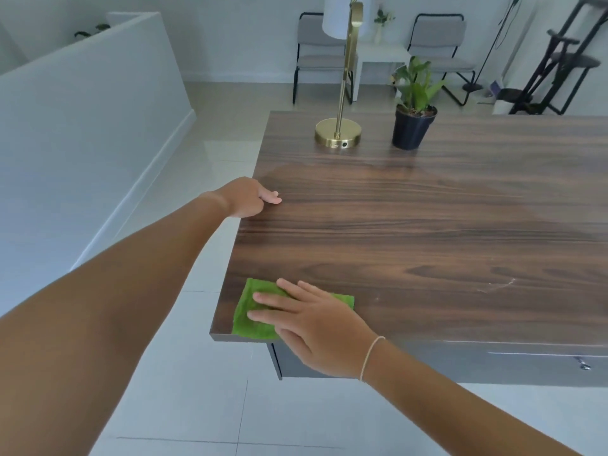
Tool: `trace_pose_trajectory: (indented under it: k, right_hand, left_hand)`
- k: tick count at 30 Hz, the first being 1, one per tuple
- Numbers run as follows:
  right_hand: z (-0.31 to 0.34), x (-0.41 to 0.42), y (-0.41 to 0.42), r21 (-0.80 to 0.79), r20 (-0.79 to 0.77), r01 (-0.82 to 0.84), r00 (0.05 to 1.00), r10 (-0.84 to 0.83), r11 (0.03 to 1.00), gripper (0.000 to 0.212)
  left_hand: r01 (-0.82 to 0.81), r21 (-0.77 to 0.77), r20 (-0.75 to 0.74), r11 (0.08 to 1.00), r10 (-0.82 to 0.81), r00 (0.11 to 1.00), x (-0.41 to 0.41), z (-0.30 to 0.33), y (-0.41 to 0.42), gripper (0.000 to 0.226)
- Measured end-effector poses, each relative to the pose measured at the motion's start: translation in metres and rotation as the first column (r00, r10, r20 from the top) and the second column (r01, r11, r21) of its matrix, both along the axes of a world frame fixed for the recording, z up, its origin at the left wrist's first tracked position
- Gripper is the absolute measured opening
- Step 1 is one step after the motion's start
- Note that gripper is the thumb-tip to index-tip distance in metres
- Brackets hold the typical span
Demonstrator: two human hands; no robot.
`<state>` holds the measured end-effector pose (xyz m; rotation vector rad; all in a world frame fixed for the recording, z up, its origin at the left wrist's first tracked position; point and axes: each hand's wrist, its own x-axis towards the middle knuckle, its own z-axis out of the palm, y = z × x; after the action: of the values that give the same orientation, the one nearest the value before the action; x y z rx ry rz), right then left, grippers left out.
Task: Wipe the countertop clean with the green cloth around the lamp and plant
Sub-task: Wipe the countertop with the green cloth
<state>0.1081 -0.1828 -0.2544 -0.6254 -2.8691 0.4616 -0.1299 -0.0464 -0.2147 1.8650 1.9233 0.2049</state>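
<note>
The green cloth (250,313) lies flat at the near left corner of the dark wood countertop (427,232). My right hand (309,320) presses down on it with fingers spread, covering its right half. My left hand (248,196) grips the counter's left edge farther back, thumb on top and fingers curled under the edge. A brass lamp (338,135) with a round base stands at the far side. To its right a green plant in a black pot (412,126) stands on the wood.
A pale smudge (500,284) marks the wood at the right. Grey drawers with a metal handle (584,363) sit under the counter. Beyond the counter stand two grey chairs (316,57), a white side table and a black stand. A white half wall runs along the left.
</note>
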Motion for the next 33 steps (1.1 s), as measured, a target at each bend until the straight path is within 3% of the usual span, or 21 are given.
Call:
trace_pose_trajectory:
  k: [2, 4, 7, 9, 11, 13, 16, 18, 21, 23, 25, 30, 33]
  right_hand:
    - [0.0, 0.044, 0.011, -0.014, -0.002, 0.079, 0.997, -0.079, 0.997, 0.043]
    - [0.002, 0.091, 0.04, -0.016, 0.04, 0.259, 0.965, -0.258, 0.966, 0.043]
    - [0.007, 0.126, 0.082, -0.029, 0.127, 0.573, 0.815, -0.566, 0.819, 0.045]
    - [0.007, 0.11, 0.091, 0.009, 0.125, 0.662, 0.743, -0.658, 0.749, 0.046]
    - [0.003, 0.09, 0.082, 0.037, 0.093, 0.627, 0.773, -0.627, 0.778, 0.047]
    - [-0.003, 0.09, 0.062, 0.067, 0.059, 0.496, 0.864, -0.5, 0.866, 0.046]
    - [-0.004, 0.135, 0.048, 0.056, 0.061, 0.369, 0.926, -0.372, 0.928, 0.045]
    - [-0.003, 0.179, 0.063, 0.057, 0.093, 0.412, 0.905, -0.416, 0.909, 0.045]
    - [0.002, 0.234, 0.106, 0.062, 0.169, 0.604, 0.778, -0.604, 0.795, 0.046]
    - [0.008, 0.238, 0.131, 0.028, 0.195, 0.702, 0.694, -0.693, 0.711, 0.047]
    - [0.009, 0.222, 0.138, 0.038, 0.192, 0.722, 0.673, -0.714, 0.691, 0.048]
    - [-0.004, 0.218, 0.082, 0.078, 0.093, 0.399, 0.909, -0.405, 0.914, 0.047]
    - [-0.003, 0.272, 0.08, 0.056, 0.091, 0.339, 0.935, -0.343, 0.939, 0.046]
  left_hand:
    - [0.004, 0.009, -0.013, 1.0, -0.004, 1.0, 0.001, 0.0, 0.001, 0.06]
    - [0.005, 0.016, -0.039, 1.0, -0.004, 0.999, 0.005, 0.001, 0.001, 0.059]
    - [-0.008, 0.045, -0.095, 0.999, 0.012, 0.995, 0.017, 0.004, 0.0, 0.054]
    - [-0.004, 0.061, -0.113, 0.998, 0.011, 0.994, 0.03, 0.005, 0.001, 0.05]
    - [0.03, 0.066, -0.109, 0.997, -0.022, 0.994, 0.048, 0.003, 0.002, 0.048]
    - [0.064, 0.065, -0.1, 0.996, -0.057, 0.993, 0.066, 0.0, 0.002, 0.049]
    - [0.089, 0.064, -0.089, 0.994, -0.083, 0.993, 0.086, -0.003, 0.001, 0.049]
    - [0.097, 0.061, -0.097, 0.993, -0.091, 0.991, 0.094, -0.004, -0.002, 0.049]
    - [0.088, 0.057, -0.115, 0.994, -0.081, 0.99, 0.104, -0.004, -0.009, 0.045]
    - [0.082, 0.047, -0.157, 0.996, -0.074, 0.985, 0.112, -0.005, -0.013, 0.041]
    - [0.068, 0.035, -0.199, 0.997, -0.06, 0.978, 0.124, -0.006, -0.016, 0.043]
    - [0.007, -0.042, -0.245, 0.999, -0.017, 0.969, 0.155, -0.005, -0.023, 0.072]
    - [-0.028, -0.05, -0.255, 0.998, 0.014, 0.967, 0.164, -0.004, -0.025, 0.08]
